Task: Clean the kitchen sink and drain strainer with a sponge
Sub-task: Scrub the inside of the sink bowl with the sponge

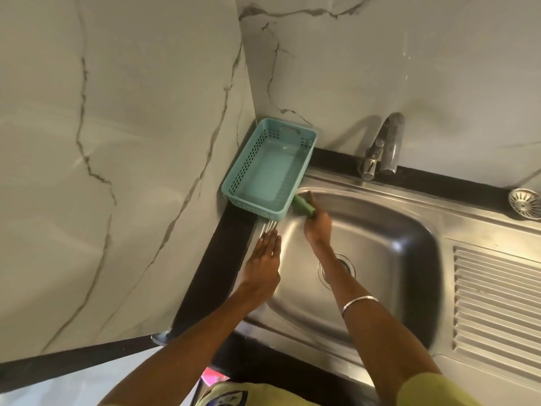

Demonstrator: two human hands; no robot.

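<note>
Right now the right hand point(317, 227) grips a green sponge point(304, 207) and holds it against the far left corner of the sink point(380, 230), just beside a teal basket point(263, 171). Its fingers are curled round the sponge. The left hand point(263, 259) lies flat with straight fingers on the left rim of the sink, likely to keep the person steady.

I think the sponge is soft and light. It should squash when pushed and bend into the round corners. It may be wet and a bit slippery, so holding it round the middle, as the hand does now, seems best.

The sink is shiny metal, smooth and hard, with a deep rounded bowl. At the bottom is a round drain hole point(339, 266), partly hidden by the right arm. To the right, the metal has long raised ridges point(497, 303) for draining.

The drain strainer point(525, 202) is out of the sink. It sits on the far right edge, well apart from both hands. It is a small round metal cup with slits. It looks stiff and light, and I would pick it up by its rim.

A shiny tap point(386, 148) stands behind the sink. The wall point(117, 142) is pale stone with grey lines. The basket is plastic with little holes. A thin silver bangle point(358, 303) circles the right wrist.
</note>
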